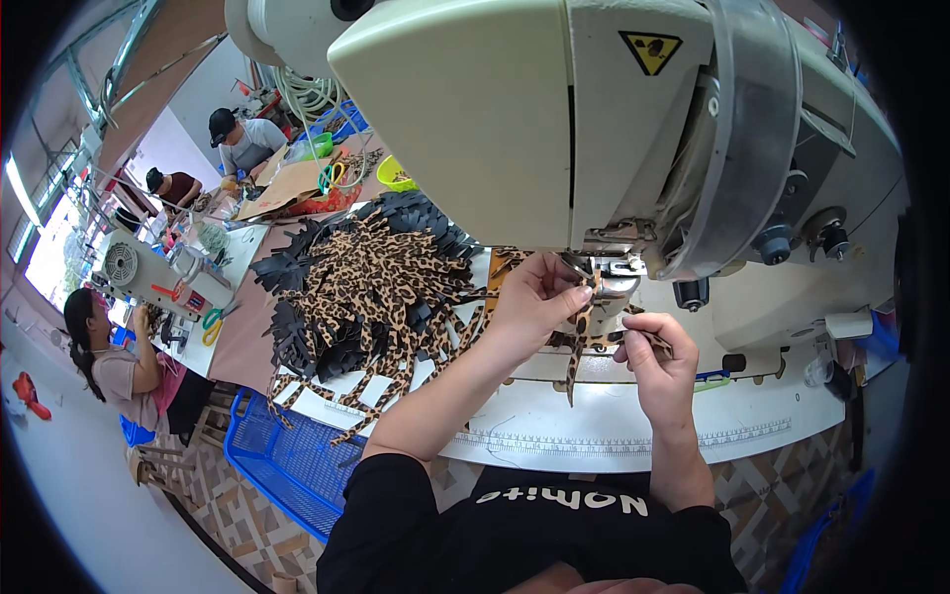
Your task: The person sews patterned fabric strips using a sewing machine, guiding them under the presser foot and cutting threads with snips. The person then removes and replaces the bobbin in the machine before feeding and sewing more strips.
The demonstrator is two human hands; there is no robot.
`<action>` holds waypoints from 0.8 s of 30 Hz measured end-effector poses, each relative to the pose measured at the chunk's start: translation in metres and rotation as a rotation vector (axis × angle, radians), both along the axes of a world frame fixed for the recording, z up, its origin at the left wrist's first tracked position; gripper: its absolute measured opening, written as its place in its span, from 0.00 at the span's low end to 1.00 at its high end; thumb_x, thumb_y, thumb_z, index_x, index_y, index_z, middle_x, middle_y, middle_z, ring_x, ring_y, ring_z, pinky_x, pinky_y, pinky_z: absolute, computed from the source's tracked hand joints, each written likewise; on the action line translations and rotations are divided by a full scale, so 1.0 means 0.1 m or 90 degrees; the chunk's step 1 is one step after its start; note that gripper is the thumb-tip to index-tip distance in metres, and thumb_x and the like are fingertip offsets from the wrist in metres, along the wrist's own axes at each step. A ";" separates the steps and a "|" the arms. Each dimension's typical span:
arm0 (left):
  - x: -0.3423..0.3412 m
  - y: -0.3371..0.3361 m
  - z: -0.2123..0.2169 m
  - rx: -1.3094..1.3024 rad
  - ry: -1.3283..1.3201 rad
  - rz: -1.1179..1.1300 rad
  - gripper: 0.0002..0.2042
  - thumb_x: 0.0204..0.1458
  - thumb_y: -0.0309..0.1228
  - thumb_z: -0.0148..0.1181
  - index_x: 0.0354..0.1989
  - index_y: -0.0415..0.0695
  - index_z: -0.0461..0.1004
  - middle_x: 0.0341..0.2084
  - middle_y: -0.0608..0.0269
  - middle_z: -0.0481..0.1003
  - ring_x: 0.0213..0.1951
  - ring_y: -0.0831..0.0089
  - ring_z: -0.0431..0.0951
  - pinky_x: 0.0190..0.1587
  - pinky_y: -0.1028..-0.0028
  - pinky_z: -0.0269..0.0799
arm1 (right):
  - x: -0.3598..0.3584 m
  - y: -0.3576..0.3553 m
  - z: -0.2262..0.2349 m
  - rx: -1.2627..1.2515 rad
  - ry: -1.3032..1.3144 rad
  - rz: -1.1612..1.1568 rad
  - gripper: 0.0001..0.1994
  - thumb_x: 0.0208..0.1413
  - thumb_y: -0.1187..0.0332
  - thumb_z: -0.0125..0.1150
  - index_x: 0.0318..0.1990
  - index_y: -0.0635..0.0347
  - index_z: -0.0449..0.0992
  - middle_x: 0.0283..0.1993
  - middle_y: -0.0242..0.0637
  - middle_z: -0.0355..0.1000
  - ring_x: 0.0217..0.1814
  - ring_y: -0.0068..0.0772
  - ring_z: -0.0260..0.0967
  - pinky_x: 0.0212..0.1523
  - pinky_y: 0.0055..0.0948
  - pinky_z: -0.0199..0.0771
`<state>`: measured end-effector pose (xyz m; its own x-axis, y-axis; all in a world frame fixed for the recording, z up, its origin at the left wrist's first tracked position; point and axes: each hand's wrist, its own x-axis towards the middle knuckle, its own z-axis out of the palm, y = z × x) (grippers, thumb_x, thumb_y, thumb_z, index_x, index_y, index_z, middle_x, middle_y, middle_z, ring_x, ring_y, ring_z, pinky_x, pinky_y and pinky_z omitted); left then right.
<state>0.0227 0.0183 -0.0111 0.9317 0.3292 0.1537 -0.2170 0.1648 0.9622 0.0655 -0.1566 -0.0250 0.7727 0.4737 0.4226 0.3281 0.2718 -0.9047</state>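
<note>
The left hand [534, 297] is closed in a pinch on a leopard-print strip [577, 346] right at the needle area of the sewing machine [554, 119]; the right hand [658, 361], just beside and nearer the person, is closed on the strip's other end, so the piece spans the two hands while its tail hangs over the table edge [594, 436]. For a sound stitch, the strip should probably be kept flat and taut between both pinches, with fingertips clear of the needle. Above the right hand, a yellow triangular warning label [650, 49] sits on the machine head. Left of the left hand lies a pile of leopard-print pieces [381, 287]; below it stands a blue basket [287, 460].
</note>
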 end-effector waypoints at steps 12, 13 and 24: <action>0.06 -0.02 -0.03 0.021 -0.015 0.051 0.09 0.47 0.20 0.58 0.31 0.44 0.63 0.28 0.70 0.68 0.29 0.85 0.69 0.33 0.84 0.66 | 0.07 -0.01 -0.01 -0.008 0.003 0.017 0.05 0.55 0.78 0.49 0.38 0.66 0.71 0.29 0.31 0.68 0.26 0.16 0.67 0.24 0.14 0.62; 0.06 -0.02 -0.02 0.026 -0.018 0.050 0.09 0.47 0.20 0.58 0.31 0.44 0.63 0.28 0.70 0.68 0.29 0.85 0.69 0.33 0.84 0.66 | 0.07 0.00 -0.01 -0.006 0.006 0.021 0.05 0.55 0.78 0.49 0.38 0.66 0.71 0.29 0.31 0.68 0.26 0.16 0.67 0.24 0.14 0.62; 0.01 -0.11 -0.09 -0.013 -0.068 0.080 0.13 0.47 0.18 0.58 0.29 0.45 0.58 0.25 0.71 0.65 0.26 0.87 0.65 0.28 0.85 0.62 | 0.09 0.00 -0.02 0.007 0.009 0.022 0.06 0.56 0.78 0.49 0.39 0.66 0.71 0.30 0.30 0.68 0.27 0.16 0.67 0.25 0.14 0.63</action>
<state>0.0239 0.0070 -0.0197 0.8620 0.4458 0.2412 -0.3376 0.1500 0.9293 0.0747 -0.1569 -0.0269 0.7621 0.4951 0.4172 0.3060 0.2924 -0.9060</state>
